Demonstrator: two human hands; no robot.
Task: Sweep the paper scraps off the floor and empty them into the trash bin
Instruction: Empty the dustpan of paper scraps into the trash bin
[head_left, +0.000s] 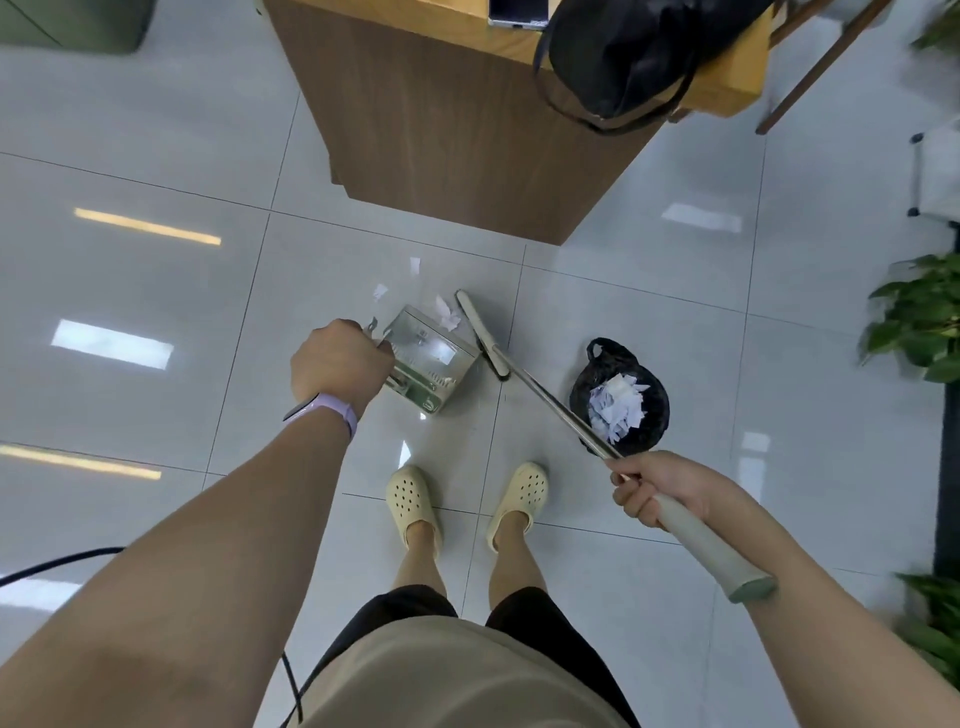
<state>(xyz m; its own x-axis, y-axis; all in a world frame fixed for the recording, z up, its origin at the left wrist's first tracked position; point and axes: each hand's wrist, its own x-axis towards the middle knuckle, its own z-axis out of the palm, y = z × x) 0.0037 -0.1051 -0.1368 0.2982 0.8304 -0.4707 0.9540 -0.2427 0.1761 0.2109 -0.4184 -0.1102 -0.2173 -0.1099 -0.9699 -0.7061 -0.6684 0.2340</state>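
Note:
A pale green dustpan (431, 364) stands on the tiled floor ahead of my feet. My left hand (337, 364) grips its upright handle. White paper scraps (447, 314) lie at the pan's far mouth, with two loose scraps (382, 291) on the floor just beyond. The broom head (480, 332) sits on the floor right beside the scraps. Its metal shaft runs back to my right hand (660, 488), which grips the grey handle. The trash bin (618, 400), lined with a black bag, stands to the right and holds several white scraps.
A wooden desk (441, 135) with a black bag (639, 52) on top stands just beyond the dustpan. Potted plants (919, 322) line the right edge. A black cable (52, 564) runs across the floor at the lower left. My feet in cream clogs (413, 501) stand behind the pan.

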